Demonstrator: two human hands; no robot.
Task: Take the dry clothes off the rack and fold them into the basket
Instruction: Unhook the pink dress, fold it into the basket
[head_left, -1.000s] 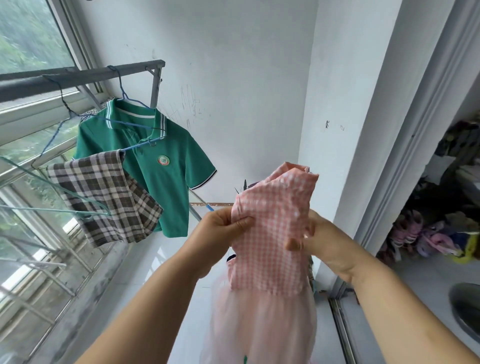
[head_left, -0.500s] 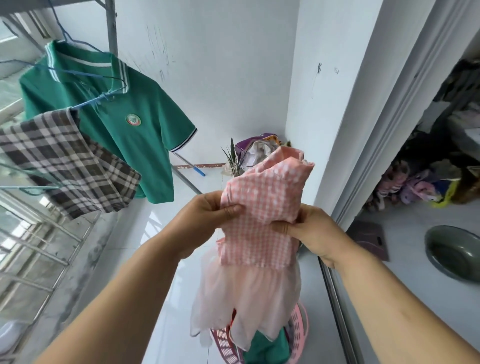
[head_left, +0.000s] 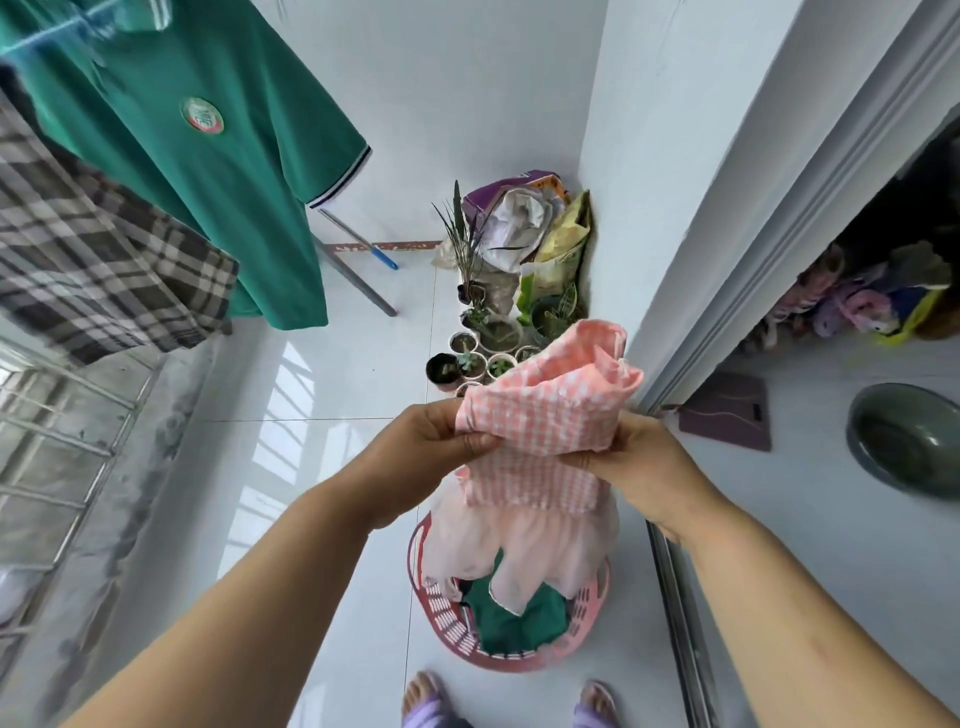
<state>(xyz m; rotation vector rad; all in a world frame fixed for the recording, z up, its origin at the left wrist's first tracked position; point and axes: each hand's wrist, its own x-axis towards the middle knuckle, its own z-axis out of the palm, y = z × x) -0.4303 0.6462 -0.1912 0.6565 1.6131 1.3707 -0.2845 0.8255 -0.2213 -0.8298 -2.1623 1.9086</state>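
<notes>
We grip the dress (head_left: 540, 431) with both hands: the left hand (head_left: 441, 457) pinches the gingham top at one edge, thumb over the cloth, and the right hand (head_left: 623, 462) clenches the other edge. A second ago the dress stood up against the wall with the rack (head_left: 358, 280) beside it. Now our gaze has dropped, the hands sit closer together, and the basket (head_left: 447, 618) has come into view directly below them. The gauzy skirt hangs from the hands and its hem reaches the basket's mouth (whether it touches the green garment (head_left: 519, 618) already inside, we cannot tell). We judge the fold nearly done and the dress ready to go down; folding the skirt up first would make it neater.

Up and left of the hands, the shirt (head_left: 218, 171) and plaid shorts (head_left: 104, 270) still hang, so more clothes remain. The floor (head_left: 311, 467) is glossy white tile, with daylight striped across it left of the hands. Beyond the hands, pots (head_left: 493, 338) cluster in the corner. Right of the right hand, past the door track (head_left: 680, 623), lie a mat (head_left: 727, 415) and a basin (head_left: 904, 441).
</notes>
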